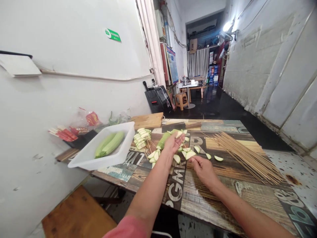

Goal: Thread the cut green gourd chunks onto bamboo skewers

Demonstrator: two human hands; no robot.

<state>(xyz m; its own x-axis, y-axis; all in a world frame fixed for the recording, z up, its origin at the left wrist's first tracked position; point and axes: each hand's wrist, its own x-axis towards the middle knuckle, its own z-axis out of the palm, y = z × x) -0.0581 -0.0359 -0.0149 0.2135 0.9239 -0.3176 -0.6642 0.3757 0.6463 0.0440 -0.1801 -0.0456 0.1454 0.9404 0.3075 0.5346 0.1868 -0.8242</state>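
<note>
My left hand [173, 143] is turned palm up over the table, its fingers around a pale zucchini slice [178, 134]. My right hand [204, 168] is closed in a pinch on a thin bamboo skewer [186, 148], which slants up toward that slice; its exact tip is hard to see. Loose green-edged slices [176, 159] lie around both hands, one close to my right fingertips. Just left of my left hand is a larger piece of zucchini [162, 141]. Threaded zucchini skewers [142, 138] are piled farther left, with more slices [154, 156] on sticks in front.
A white plastic tub [128, 132] with two whole zucchini [110, 144] stands at left. Behind lie a cutting board [146, 120] and a knife [180, 126]. Many bamboo skewers [250, 157] spread across the right side. A wooden stool [79, 215] is below the table's left edge.
</note>
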